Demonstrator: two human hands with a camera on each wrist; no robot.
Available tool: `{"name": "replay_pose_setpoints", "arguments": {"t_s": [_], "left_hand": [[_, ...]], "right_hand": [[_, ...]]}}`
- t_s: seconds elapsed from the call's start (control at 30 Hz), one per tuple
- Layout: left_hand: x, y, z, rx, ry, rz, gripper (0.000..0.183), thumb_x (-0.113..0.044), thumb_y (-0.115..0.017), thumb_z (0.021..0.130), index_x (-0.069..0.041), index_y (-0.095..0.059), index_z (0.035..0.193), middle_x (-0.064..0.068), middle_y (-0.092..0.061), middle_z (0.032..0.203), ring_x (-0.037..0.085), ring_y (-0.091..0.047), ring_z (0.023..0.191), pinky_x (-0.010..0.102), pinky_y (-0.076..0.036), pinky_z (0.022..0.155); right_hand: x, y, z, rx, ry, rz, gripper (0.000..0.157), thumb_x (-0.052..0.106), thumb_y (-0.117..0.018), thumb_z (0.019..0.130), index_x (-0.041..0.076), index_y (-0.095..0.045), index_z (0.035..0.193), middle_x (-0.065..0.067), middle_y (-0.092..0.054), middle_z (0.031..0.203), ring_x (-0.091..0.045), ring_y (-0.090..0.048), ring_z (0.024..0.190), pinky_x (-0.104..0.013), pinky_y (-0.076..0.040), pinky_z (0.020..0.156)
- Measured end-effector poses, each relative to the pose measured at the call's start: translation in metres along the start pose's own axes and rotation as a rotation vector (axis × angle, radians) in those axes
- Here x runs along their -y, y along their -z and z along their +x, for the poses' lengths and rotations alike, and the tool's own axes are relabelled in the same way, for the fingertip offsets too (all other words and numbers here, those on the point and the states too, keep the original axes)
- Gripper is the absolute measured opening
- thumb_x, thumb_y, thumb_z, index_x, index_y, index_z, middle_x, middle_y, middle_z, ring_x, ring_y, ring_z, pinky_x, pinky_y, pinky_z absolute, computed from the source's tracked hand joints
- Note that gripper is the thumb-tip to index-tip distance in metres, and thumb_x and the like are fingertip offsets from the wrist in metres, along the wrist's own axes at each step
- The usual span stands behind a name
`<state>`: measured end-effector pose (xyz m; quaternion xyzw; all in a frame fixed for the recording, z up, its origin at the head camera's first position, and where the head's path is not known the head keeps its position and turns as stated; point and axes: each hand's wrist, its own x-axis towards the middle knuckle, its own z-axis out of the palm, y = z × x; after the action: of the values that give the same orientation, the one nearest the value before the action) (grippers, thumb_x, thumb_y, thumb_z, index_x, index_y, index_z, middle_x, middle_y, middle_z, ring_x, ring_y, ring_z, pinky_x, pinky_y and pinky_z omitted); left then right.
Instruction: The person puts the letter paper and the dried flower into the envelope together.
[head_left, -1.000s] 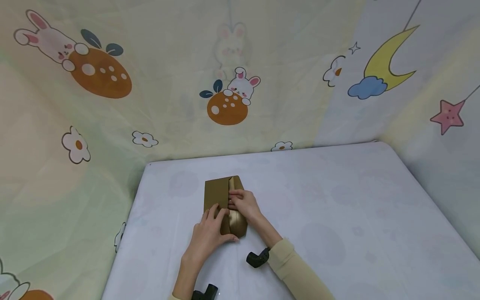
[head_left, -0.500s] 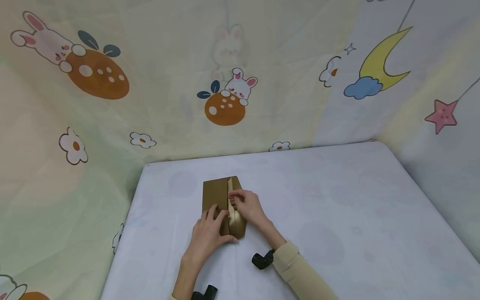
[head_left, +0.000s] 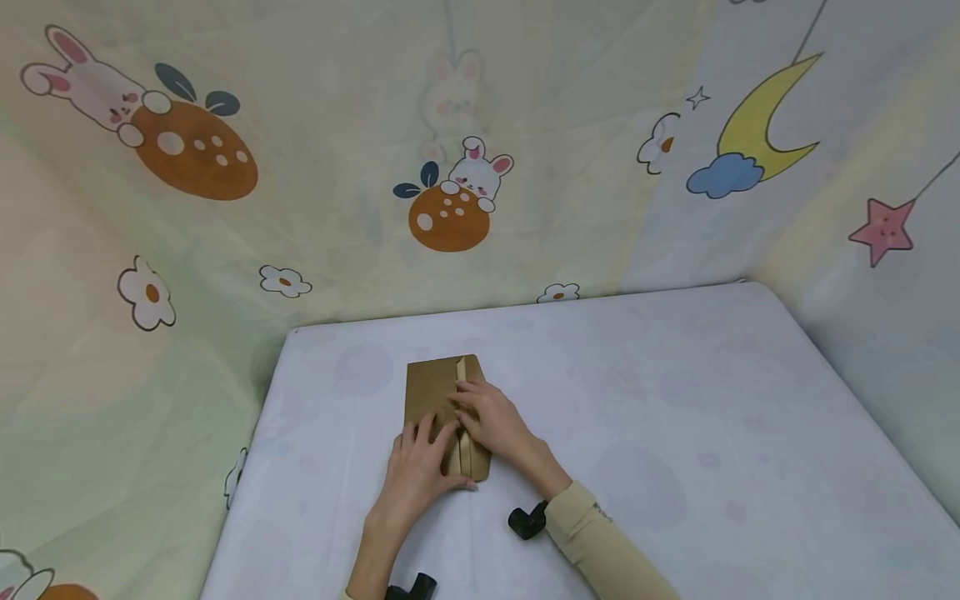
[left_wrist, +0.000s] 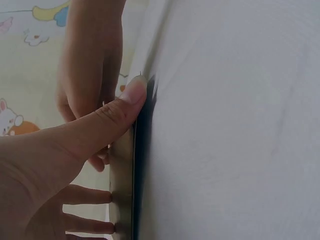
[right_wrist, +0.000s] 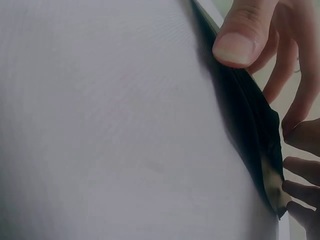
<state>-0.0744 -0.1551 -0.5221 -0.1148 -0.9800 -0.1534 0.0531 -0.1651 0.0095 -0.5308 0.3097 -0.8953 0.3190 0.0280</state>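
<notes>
A flat gold-brown folded piece (head_left: 431, 383), like a stiff folded sheet or flat case, lies on the table with a lengthwise flap (head_left: 467, 458) along its right side. My left hand (head_left: 416, 467) rests on its near part, fingers spread and fingertips pressing the top. The left thumb (left_wrist: 132, 92) lies against its near edge. From the right, my right hand (head_left: 495, 421) reaches over, its fingertips (right_wrist: 287, 187) touching the piece along the flap. A dark underside (right_wrist: 252, 110) shows in the right wrist view. The right palm hides part of the flap.
A white cloth with faint spots covers the table (head_left: 637, 400). Printed fabric (head_left: 337, 208) with rabbits, a moon and a star hangs around it. Black wrist devices (head_left: 527, 521) sit beside both forearms.
The right fingers have gone from pinching at the flap to lying straighter across it, further left and nearer. The flap's bulging near part looks flatter. The left hand has hardly moved.
</notes>
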Motion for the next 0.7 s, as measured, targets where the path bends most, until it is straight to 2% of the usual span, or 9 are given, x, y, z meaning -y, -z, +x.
{"name": "replay_pose_setpoints", "arguments": {"t_s": [0.13,0.3,0.43,0.7], "left_hand": [[0.0017,-0.0024,-0.0006,-0.026,-0.019,0.007,0.096,-0.060,-0.088,0.067,-0.011,-0.057,0.145,0.025,-0.054,0.143,0.049,-0.049,0.127,0.063,-0.042,0.106],[0.0032,-0.0046,-0.0009,-0.049,-0.040,0.009,0.078,-0.056,-0.078,0.082,-0.012,-0.060,0.144,0.025,-0.052,0.143,0.049,-0.049,0.126,0.063,-0.044,0.103],[0.0043,-0.0062,-0.0004,-0.067,-0.052,0.008,0.069,-0.050,-0.076,0.085,-0.010,-0.064,0.140,0.025,-0.052,0.143,0.050,-0.049,0.128,0.061,-0.047,0.101],[0.0048,-0.0095,0.0007,-0.001,-0.033,-0.027,0.068,-0.045,-0.076,0.089,-0.007,-0.059,0.143,0.020,-0.047,0.155,0.057,-0.040,0.140,0.063,-0.048,0.102]], "right_hand": [[-0.0021,-0.0012,-0.0007,0.021,-0.018,-0.002,0.029,0.017,-0.067,0.100,0.007,-0.072,0.128,-0.014,-0.062,0.144,-0.035,-0.053,0.140,-0.050,-0.044,0.113],[-0.0041,-0.0034,-0.0023,0.029,-0.015,-0.020,0.029,0.017,-0.067,0.100,0.007,-0.072,0.127,-0.015,-0.062,0.143,-0.037,-0.052,0.140,-0.050,-0.044,0.113],[-0.0057,-0.0060,-0.0035,0.037,-0.014,-0.031,0.031,0.018,-0.067,0.100,0.007,-0.071,0.129,-0.015,-0.061,0.144,-0.036,-0.050,0.142,-0.050,-0.043,0.114],[-0.0070,-0.0059,-0.0055,0.058,-0.012,-0.026,0.033,0.017,-0.066,0.100,0.007,-0.069,0.131,-0.015,-0.059,0.147,-0.036,-0.048,0.144,-0.050,-0.040,0.117]]}}
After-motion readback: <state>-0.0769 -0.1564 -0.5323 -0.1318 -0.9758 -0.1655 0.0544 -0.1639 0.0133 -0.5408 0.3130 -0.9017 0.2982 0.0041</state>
